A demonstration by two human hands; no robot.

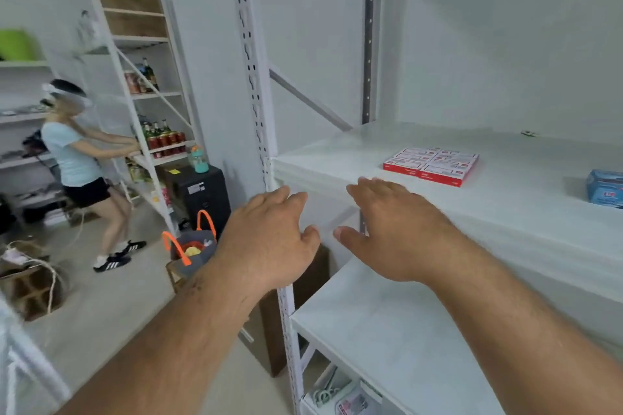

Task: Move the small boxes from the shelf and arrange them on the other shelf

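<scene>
Several small red-and-white boxes point(432, 165) lie flat in a tight block on the upper white shelf point(371, 158), a little back from its front edge. My left hand point(269, 236) hovers in front of the shelf's corner post, fingers apart, holding nothing. My right hand point(391, 229) is beside it, just below and in front of the upper shelf's edge, also spread and empty. Both hands are short of the boxes. A lower white shelf point(387, 330) lies under my right forearm.
A blue packet point(605, 187) sits at the upper shelf's right. The perforated white post point(256, 84) stands at the shelf's left corner. A grey bag with orange handles point(192, 246) and a black cabinet point(199, 192) stand on the floor. Another person point(81, 158) works at a far rack.
</scene>
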